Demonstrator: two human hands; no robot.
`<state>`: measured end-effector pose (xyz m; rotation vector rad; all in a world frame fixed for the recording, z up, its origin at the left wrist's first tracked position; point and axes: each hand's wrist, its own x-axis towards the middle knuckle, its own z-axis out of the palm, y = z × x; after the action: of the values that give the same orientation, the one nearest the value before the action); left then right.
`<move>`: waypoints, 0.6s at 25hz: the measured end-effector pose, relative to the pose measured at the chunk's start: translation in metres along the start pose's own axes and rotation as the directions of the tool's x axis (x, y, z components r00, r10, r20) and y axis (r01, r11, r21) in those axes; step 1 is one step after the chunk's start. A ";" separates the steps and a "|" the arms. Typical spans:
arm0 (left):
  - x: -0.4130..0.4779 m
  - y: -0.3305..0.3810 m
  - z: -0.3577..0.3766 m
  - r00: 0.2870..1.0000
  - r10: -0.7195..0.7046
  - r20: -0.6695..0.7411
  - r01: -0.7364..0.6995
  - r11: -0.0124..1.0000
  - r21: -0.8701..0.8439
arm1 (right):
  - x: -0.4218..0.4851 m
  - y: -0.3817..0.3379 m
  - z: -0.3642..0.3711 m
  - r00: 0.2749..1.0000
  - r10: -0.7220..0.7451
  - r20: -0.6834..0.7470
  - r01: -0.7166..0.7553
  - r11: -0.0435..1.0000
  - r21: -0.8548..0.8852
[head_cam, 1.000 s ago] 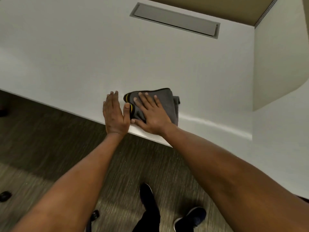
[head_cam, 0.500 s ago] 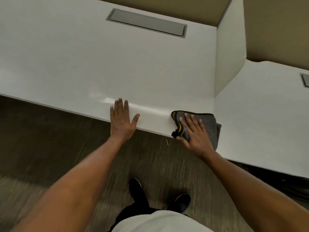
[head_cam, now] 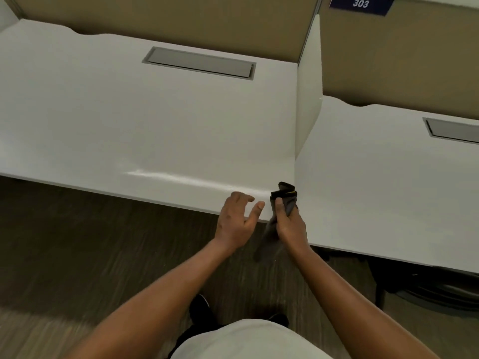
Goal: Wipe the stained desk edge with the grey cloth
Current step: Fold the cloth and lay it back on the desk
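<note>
The worktop (head_cam: 155,120) spans the left and centre, with a cable hatch (head_cam: 199,62) set into it near its far side; an upright divider (head_cam: 308,84) stands along its right end, and a second worktop (head_cam: 383,187) with its own hatch (head_cam: 452,130) lies beyond it to the right. A partition (head_cam: 181,19) runs behind both, a number plate (head_cam: 361,4) fixed at its top right. At the near edge, by the seam between the worktops, the right hand (head_cam: 290,224) grips the cloth (head_cam: 283,200) bunched, part on the surface, part hanging over the floor (head_cam: 77,242); the left hand (head_cam: 234,221) sits just left of it, over the edge.

the only readable text is "303", in white numerals on a dark blue sign (head_cam: 361,5). the sign stands on the tan partition (head_cam: 401,55) behind the right-hand desk (head_cam: 388,190).
</note>
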<state>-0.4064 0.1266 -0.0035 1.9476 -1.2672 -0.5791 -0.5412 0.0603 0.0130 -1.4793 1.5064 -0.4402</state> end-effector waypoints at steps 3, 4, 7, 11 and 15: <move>0.004 0.042 -0.008 0.966 -0.074 0.247 0.139 0.956 -0.258 | -0.004 -0.031 -0.023 0.970 0.189 0.156 -0.234 0.901 0.365; 0.005 0.053 -0.011 0.944 -0.085 0.319 0.184 0.937 -0.296 | -0.005 -0.038 -0.028 0.944 0.235 0.231 -0.321 0.815 0.483; 0.009 0.076 -0.018 0.925 -0.121 0.361 0.238 0.924 -0.300 | -0.001 -0.051 -0.037 0.911 0.191 0.366 -0.398 0.644 0.653; 0.019 0.097 -0.028 0.960 -0.107 0.257 0.189 0.928 -0.322 | 0.016 -0.047 -0.060 0.881 0.061 0.468 -0.373 0.699 0.610; 0.028 0.113 -0.040 0.962 -0.164 0.218 0.259 0.795 -0.549 | 0.036 -0.026 -0.083 0.797 0.206 0.568 -0.503 0.747 0.434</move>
<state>-0.4326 0.0862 0.1103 1.5493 -0.8240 -1.1130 -0.5859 -0.0065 0.0613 -0.7057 1.0776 -0.2137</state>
